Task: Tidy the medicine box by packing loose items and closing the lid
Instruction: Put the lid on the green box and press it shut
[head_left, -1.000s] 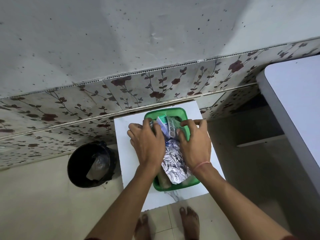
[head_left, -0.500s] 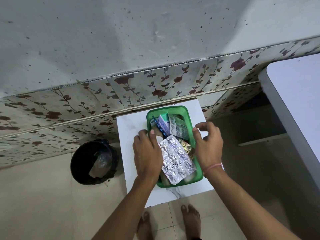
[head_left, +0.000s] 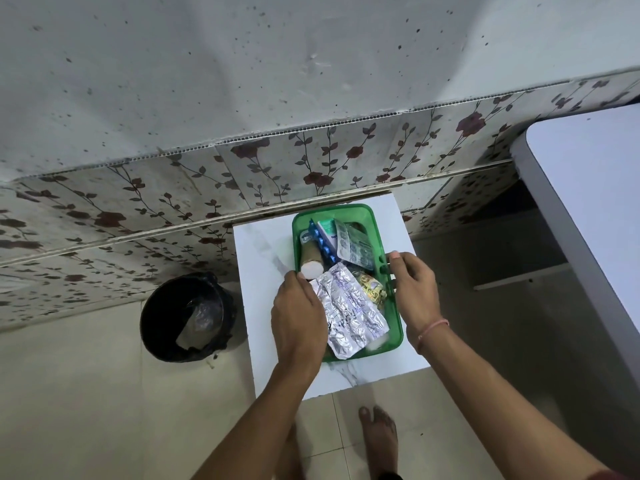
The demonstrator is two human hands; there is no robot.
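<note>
Left hand (head_left: 300,315) grips the green plastic medicine box (head_left: 397,327) at its left rim; right hand (head_left: 412,292) pinches the right rim, apparently steadying it at frame centre.

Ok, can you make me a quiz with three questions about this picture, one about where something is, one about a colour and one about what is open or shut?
1. Where is the black bin?
A. on the floor left of the white table
B. on the table
C. inside the box

2. What colour is the medicine box?
A. red
B. green
C. blue

3. Is the box's lid on?
A. yes
B. no, the box is open
C. half on

Answers:
A, the bin stands on the floor tiles.
B, its walls are green.
B, the silver pill strip and other packs show inside, between the left hand and the right hand.
</note>
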